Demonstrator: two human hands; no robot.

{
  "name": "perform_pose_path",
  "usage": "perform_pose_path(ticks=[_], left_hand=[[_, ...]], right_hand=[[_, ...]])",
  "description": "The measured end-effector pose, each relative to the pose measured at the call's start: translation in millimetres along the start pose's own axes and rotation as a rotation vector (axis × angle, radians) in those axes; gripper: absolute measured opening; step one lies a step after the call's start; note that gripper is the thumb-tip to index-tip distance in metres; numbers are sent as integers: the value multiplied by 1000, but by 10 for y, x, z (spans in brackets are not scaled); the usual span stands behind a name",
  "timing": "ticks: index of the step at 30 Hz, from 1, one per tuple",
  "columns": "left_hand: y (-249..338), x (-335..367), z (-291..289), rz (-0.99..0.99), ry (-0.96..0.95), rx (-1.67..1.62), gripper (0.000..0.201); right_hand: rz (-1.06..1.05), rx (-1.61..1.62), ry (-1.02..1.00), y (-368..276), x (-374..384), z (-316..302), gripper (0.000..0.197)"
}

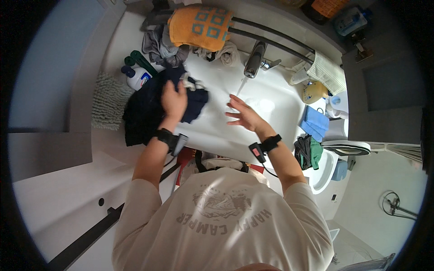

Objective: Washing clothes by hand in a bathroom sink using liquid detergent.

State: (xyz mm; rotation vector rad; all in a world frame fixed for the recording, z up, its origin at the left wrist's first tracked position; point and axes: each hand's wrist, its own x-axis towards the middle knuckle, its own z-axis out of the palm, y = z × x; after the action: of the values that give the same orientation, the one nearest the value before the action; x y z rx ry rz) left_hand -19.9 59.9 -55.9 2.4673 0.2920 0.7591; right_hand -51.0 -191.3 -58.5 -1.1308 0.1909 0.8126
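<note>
Dark navy and black clothing (143, 108) lies bunched at the left side of the white sink (271, 106). Over its right part is my left hand (175, 101), open with thumb and fingers apart; whether it touches the cloth I cannot tell. A thin stream of water runs from the chrome faucet (255, 61) into the basin. My right hand (245, 114) reaches in beside that stream, open, fingers spread, holding nothing. A small whitish patch (192, 83) shows among the dark folds.
A white bottle (137, 77), a green brush-like item (143, 61) and a grey shaggy mat (110, 103) are at the left. Behind hang an orange towel (201, 27) and grey cloths (162, 45). On the right are a yellow bottle (314, 92) and blue cloths (315, 122).
</note>
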Motion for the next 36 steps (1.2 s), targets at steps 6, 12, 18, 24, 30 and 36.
perform_pose_path(ticks=[6,12,18,24,30,36], left_hand=[[810,-535,405,-456,-878,-902,76],[898,-317,504,-650,-1625,-704,70],[1026,61,1011,-1187,-1290,-1524,37],[1198,119,1429,-1136,-1548,-1911,34],[1407,108,1430,-1076,-2003,-2101,44],[1514,129,1148,-1148,-1813,-1739,40]], right_hand=[[5,488,-1,68,65,84,39],[-109,193,334,485,-624,-786,36],[-111,-438,662,696,-1431,-1119,24],[-290,-417,842,899,-1597,-1021,33],[-243,-412,879,966,-1567,-1090,33],[-192,-383,870,935,-1555,-1109,29]])
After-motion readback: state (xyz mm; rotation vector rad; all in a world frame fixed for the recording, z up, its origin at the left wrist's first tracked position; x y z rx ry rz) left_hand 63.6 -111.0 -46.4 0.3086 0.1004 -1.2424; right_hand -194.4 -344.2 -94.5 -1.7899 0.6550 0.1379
